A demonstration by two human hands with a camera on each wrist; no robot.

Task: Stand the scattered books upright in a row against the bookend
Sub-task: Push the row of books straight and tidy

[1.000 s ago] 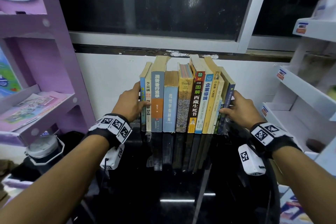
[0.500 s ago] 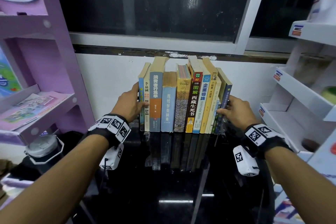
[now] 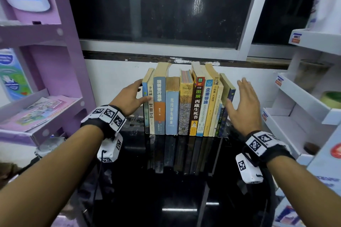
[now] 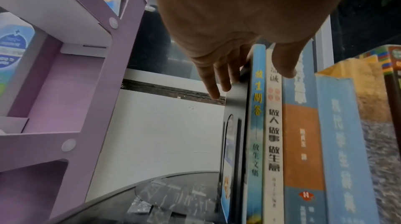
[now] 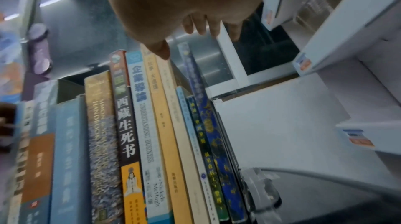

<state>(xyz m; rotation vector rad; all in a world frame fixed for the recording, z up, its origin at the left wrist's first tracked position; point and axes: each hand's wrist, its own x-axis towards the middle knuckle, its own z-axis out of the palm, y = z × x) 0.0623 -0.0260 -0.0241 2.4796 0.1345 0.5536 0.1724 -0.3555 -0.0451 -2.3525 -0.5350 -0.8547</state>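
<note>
Several books (image 3: pixel 186 105) stand upright in a row on the black glossy table (image 3: pixel 166 195), backs to the white wall. My left hand (image 3: pixel 143 91) holds the row's left end. In the left wrist view its fingers (image 4: pixel 217 80) lie on the outer face of a black bookend (image 4: pixel 235 111), and the thumb presses the spine of the white book (image 4: pixel 274 124). My right hand (image 3: pixel 237 92) hovers flat and open just right of the leaning dark blue book (image 3: pixel 223 123), touching nothing. The books at the right end tilt slightly left.
A purple shelf unit (image 3: pixel 55 64) with leaflets stands close on the left. White shelves (image 3: pixel 304 108) stand close on the right. A clear plastic piece (image 5: pixel 260 184) sits on the table at the row's right end. A dark window is above.
My right hand has let go of the right end of the row, opened its fingers and lifted up and away. The left hand stays at the left end.
</note>
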